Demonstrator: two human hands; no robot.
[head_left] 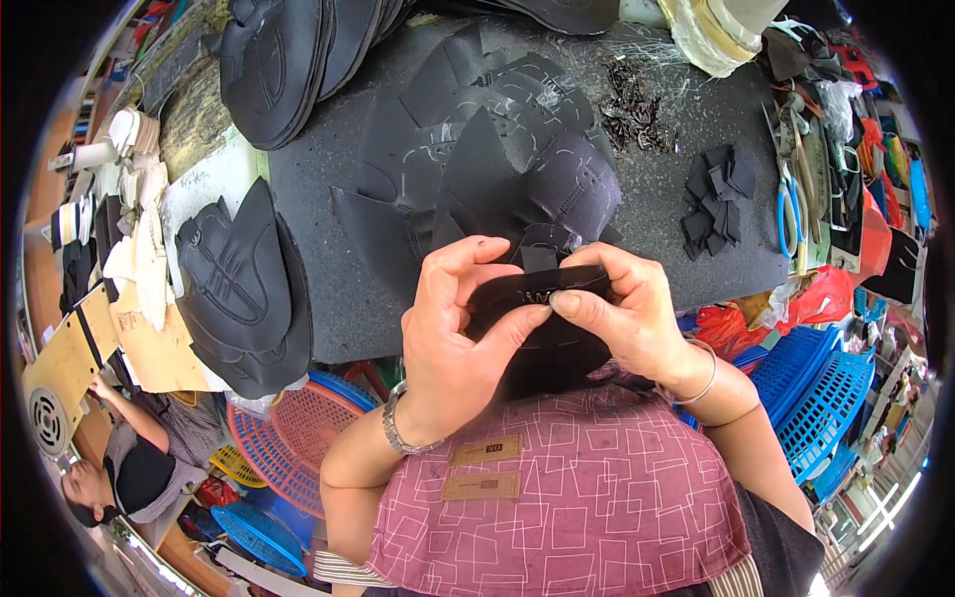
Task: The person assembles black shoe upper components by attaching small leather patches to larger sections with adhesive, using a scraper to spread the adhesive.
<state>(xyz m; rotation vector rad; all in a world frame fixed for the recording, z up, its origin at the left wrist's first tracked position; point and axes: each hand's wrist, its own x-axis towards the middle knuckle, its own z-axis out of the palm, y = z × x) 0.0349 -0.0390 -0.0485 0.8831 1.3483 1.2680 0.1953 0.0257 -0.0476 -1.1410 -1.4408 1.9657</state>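
Between both hands, close to my body, is a black shoe upper piece (494, 293) with a small silvery mark on its front. My left hand (463, 333) grips its left side, thumb pressed near the mark. From the other side, my right hand (627, 313) pinches the piece, its thumb meeting the mark's right end. A small black tab (540, 257) stands up behind the held edge. Just beyond my hands lies a loose heap of black shoe uppers (477, 164), several with pale thread ends on them. The underside of the held piece is hidden.
Stacked black uppers (239, 298) lie at the left, more (274, 75) at the far left. Small black rectangles (716, 199), dark metallic bits (632, 104) and blue-handled scissors (789, 214) lie rightward. Plastic baskets (821, 398) flank me. Another person (139, 453) is at the lower left.
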